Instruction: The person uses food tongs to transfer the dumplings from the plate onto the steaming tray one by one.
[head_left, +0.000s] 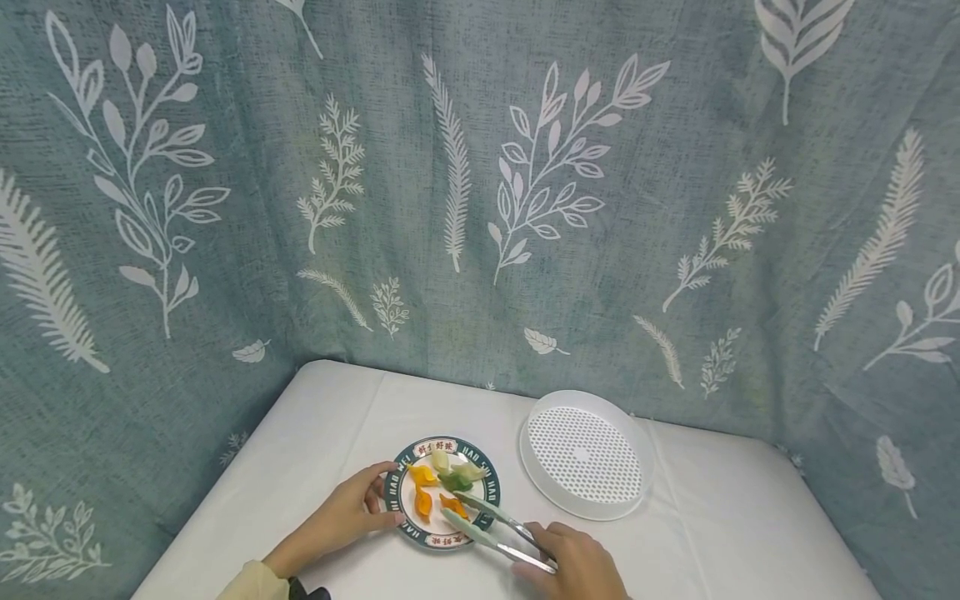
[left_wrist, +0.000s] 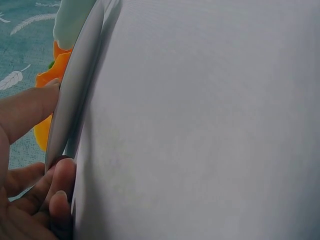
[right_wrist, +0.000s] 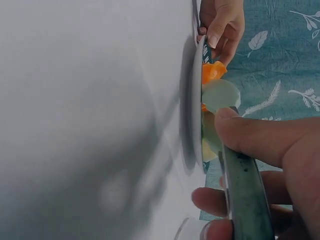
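Note:
My left hand (head_left: 356, 508) grips the left rim of a round plate (head_left: 395, 510) with a dark green lettered border, thumb over the edge and fingers below. My right hand (head_left: 577, 562) holds metal tongs (head_left: 517, 554) with pale green tips. The tips straddle an orange dumpling-shaped piece (head_left: 454, 505) at the front right of the plate's centre. Around it on the plate lie another orange piece (head_left: 423, 503), a yellow one (head_left: 422, 475), a green one (head_left: 455, 482) and pale ones (head_left: 440, 461) at the back. In the right wrist view, the thumb presses the upper tong arm (right_wrist: 245, 185).
A white round tray with a perforated bottom (head_left: 585, 454) stands to the right of the plate, farther back. Both rest on a table (head_left: 720, 533) with a white cover. A blue-green leaf-patterned curtain (head_left: 420, 208) hangs behind and at the left side.

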